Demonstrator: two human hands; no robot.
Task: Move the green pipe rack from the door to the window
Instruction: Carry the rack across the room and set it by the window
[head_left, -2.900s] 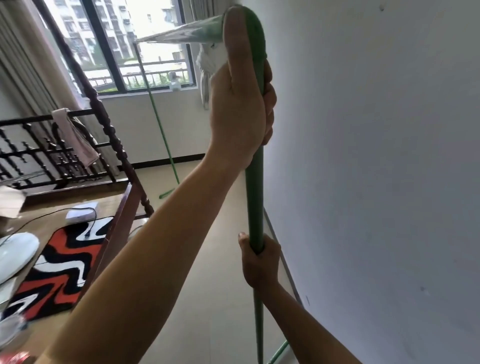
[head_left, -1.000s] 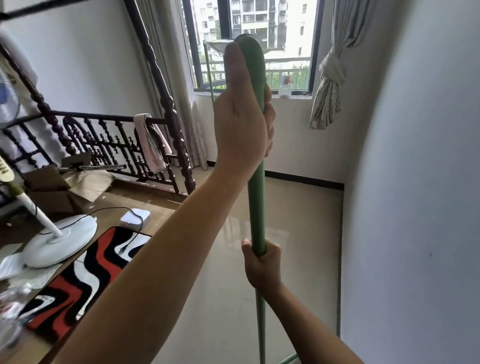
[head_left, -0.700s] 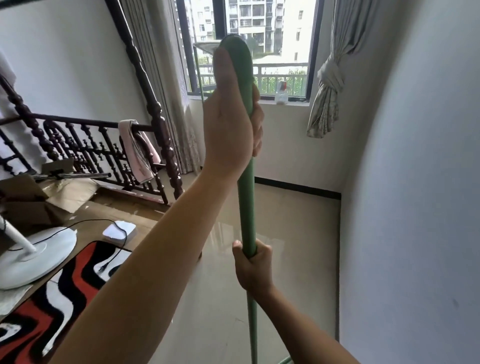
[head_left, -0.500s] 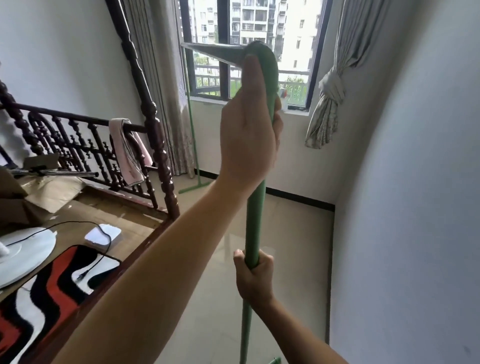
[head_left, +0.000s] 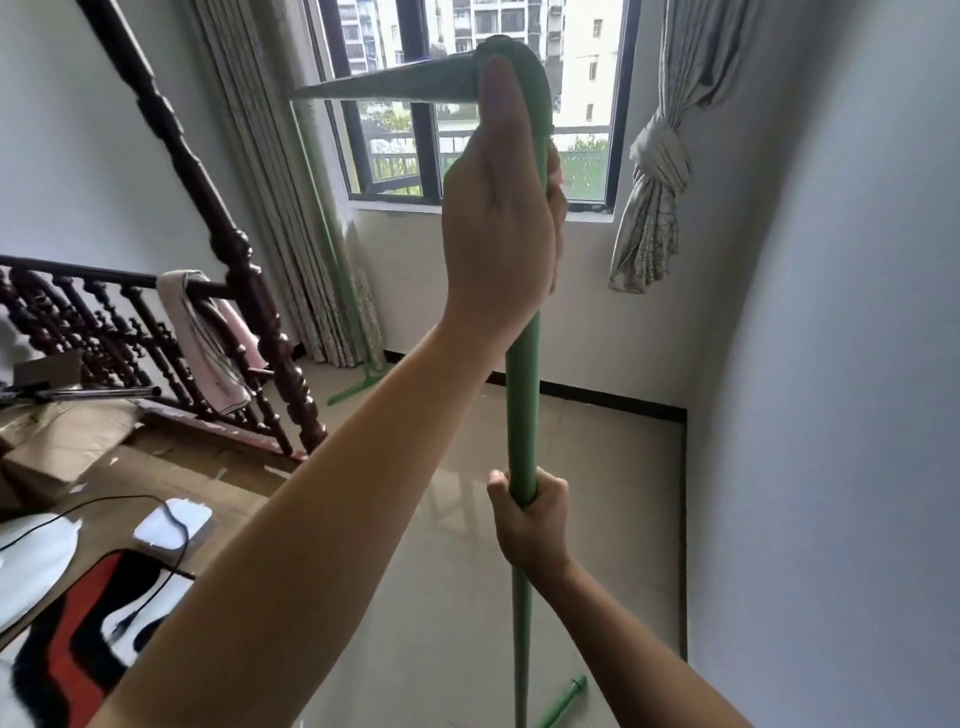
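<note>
The green pipe rack (head_left: 522, 405) stands upright in front of me, its near post held in both hands. My left hand (head_left: 501, 218) is wrapped around the top elbow of the post. My right hand (head_left: 530, 514) grips the same post about halfway down. The top bar runs left from the elbow to the far post (head_left: 332, 249), which stands against the left curtain under the window (head_left: 422, 130). The far foot (head_left: 352, 389) touches the floor by the curtain, and the near foot (head_left: 563, 699) shows at the bottom.
A dark wooden railing (head_left: 249, 291) with a pink towel (head_left: 208, 343) runs along the left. A tied curtain (head_left: 657, 171) hangs right of the window and a white wall (head_left: 831, 415) closes the right side. A fan base (head_left: 31, 561), white box (head_left: 174, 525) and patterned rug (head_left: 78, 639) lie lower left.
The rack and I have moved closer to the window. The far post now stands by the left curtain, and the window fills more of the view. Both hands kept their grip.
</note>
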